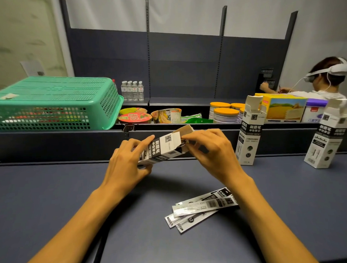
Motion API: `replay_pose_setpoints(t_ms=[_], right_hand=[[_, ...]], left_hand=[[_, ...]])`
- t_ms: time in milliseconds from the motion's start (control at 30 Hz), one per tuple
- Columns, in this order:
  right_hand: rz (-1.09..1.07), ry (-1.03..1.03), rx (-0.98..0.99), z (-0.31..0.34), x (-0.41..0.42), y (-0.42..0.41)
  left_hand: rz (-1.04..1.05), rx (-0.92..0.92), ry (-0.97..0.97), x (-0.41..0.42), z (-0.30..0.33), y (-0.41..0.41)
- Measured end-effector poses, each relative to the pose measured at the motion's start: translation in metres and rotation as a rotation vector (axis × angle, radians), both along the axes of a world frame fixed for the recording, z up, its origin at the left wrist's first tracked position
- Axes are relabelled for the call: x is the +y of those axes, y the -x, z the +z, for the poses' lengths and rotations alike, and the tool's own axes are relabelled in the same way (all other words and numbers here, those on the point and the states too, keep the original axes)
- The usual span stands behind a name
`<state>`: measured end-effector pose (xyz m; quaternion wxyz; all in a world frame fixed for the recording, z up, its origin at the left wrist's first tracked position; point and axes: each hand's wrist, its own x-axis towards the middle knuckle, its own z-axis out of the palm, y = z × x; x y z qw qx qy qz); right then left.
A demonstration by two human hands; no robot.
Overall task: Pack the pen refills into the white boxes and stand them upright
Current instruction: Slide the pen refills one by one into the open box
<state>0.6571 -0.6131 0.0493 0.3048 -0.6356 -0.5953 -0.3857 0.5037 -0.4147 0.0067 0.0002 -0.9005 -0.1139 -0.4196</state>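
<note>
1. Nearest: refill packs (201, 208) lie loose in a small heap on the blue table (53, 204), just below the right forearm; not yet boxed.
2. Mid: left hand (128, 162) grips the white box (161, 149) round its body, tilted, held above the table. Right hand (210, 149) pinches the flap area at its open end.
3. Step, I'd say: opening/readying the box for loading. Next needs the mouth held wide, then packs slid in lengthwise.
4. Far: two upright boxes (250, 130) w/ lids open stand to the right; green basket (49, 102) back left.
</note>
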Motion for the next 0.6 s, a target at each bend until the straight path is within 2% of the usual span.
replay_pose_setpoints(t_ms=[333,600], right_hand=[[0.025,0.016,-0.055,-0.0078,0.0078,0.0039],[0.089,-0.007,0.127,-0.005,0.0027,0.0034]], left_hand=[[-0.024,0.006,0.007,-0.003,0.0004,-0.0006],[-0.015,0.004,0.005,-0.0017,0.0003,0.0004]])
